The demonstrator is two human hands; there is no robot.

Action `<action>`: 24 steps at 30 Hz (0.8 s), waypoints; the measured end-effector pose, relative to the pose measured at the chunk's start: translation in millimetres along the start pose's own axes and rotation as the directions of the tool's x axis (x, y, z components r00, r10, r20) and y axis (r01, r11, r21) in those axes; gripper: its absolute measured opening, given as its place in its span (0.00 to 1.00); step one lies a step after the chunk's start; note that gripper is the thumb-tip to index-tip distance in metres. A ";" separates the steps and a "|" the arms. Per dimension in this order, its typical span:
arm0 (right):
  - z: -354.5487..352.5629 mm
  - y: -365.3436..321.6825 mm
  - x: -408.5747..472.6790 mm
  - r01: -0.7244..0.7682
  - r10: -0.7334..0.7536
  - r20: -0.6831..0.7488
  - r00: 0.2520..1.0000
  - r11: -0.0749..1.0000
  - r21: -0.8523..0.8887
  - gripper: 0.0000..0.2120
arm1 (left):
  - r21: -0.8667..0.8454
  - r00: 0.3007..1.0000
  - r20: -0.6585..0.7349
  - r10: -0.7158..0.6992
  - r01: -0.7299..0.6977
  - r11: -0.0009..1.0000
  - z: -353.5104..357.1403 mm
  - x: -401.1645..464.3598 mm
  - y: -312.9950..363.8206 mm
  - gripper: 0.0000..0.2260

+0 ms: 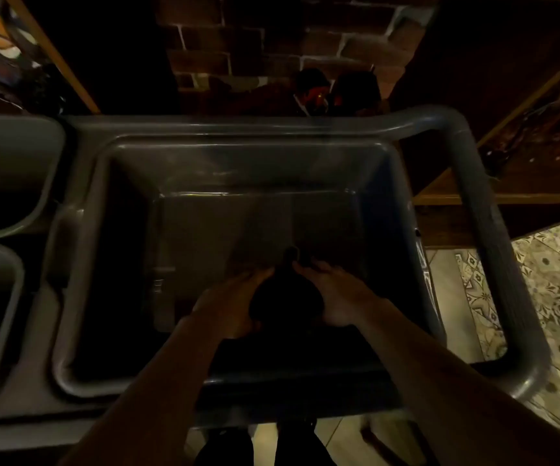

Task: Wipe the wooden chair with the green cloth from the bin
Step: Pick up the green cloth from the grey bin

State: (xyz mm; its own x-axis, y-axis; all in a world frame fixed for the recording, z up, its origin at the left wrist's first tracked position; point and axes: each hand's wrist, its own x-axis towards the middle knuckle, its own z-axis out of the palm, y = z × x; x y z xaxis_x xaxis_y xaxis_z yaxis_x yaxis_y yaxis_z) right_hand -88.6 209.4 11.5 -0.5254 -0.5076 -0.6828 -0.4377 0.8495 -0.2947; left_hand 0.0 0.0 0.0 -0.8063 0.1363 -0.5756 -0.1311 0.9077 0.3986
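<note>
Because the room is very dim, colours are hard to read, and the view looks straight down into a deep grey plastic bin (131, 264) set in a cart. At far left sit two smaller grey tubs (6, 176), smooth and round-cornered, just beside the bin. The bin has a thick rolled rim, glossy sloping walls and a flat floor.

Low in the bin, near its closer wall, the left hand (228, 304) reaches down with its palm turned inward. Between the two hands is a dark, soft, bunched lump, most likely the cloth (285, 297); its green cannot be confirmed in this light. It looks rounded and crumpled, with a small tuft rising at its far end, so its long axis runs away from the person. The right hand (335, 297) mirrors the left on the other side. Both hands cup the lump, fingers curved around its sides; each grip appears closed on it, equally near.

To the right, a thick grey cart handle (493, 237) loops outward over patterned floor tiles (554, 280). No wooden chair can be clearly identified.
</note>
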 end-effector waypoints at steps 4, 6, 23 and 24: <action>11.6 -4.3 2.8 0.004 -0.010 -0.095 0.995 0.998 -0.066 0.36 | 0.111 0.999 -0.046 0.018 -0.013 0.994 8.0 7.5 10.9 0.35; 14.3 -9.8 3.1 0.004 -0.020 -0.152 0.988 0.994 -0.105 0.27 | 0.150 0.999 -0.051 0.001 0.007 0.989 8.2 11.4 15.8 0.32; -68.7 -33.8 -43.7 0.022 -0.023 -0.413 0.911 1.000 -0.007 0.24 | 0.120 0.941 -0.338 0.019 0.022 0.993 -77.6 -12.3 36.9 0.22; -82.2 -38.4 -50.0 0.026 -0.031 -0.441 0.897 1.000 -0.017 0.25 | 0.142 0.928 -0.372 0.031 0.024 0.990 -91.1 -16.5 39.4 0.22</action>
State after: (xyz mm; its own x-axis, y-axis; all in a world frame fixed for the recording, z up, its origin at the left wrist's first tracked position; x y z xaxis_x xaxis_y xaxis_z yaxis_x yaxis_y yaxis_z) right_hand -105.5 190.4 111.9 -0.7797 -0.5451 -0.3082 -0.4635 0.8333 -0.3012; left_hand -44.4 -2.6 90.3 -0.9666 0.0066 -0.2562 -0.0674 0.9580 0.2788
